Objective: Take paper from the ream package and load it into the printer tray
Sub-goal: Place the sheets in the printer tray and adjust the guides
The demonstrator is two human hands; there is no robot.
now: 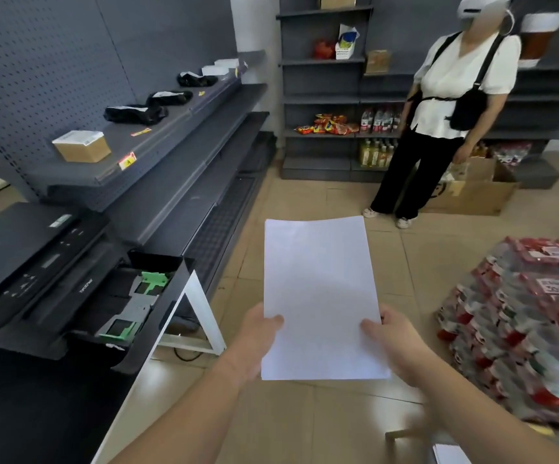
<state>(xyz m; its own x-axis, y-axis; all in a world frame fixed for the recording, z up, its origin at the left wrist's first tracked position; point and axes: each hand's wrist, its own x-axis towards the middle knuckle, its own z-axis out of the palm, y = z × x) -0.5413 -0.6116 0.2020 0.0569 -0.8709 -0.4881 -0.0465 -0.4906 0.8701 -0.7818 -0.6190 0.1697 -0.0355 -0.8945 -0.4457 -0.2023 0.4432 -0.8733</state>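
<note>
A stack of white paper (pixel 320 289) is held flat in front of me over the floor. My left hand (pixel 259 336) grips its left near edge, thumb on top. My right hand (pixel 393 339) grips the right near edge, thumb on top. The black printer (pixel 37 262) sits on a dark table at the left. Its paper tray (pixel 134 303) is pulled out toward me, with green guides visible inside. The tray lies to the left of the paper. White sheets (pixel 450 454) show at the bottom right edge; whether they are the ream package I cannot tell.
Dark shelving (pixel 157 155) runs along the left wall with boxes and black bags. A person (pixel 445 105) stands ahead at the right near a cardboard box (pixel 475 192). Shrink-wrapped bottle packs (pixel 522 323) are piled on the floor at the right. A white table leg (pixel 204 316) stands beside the tray.
</note>
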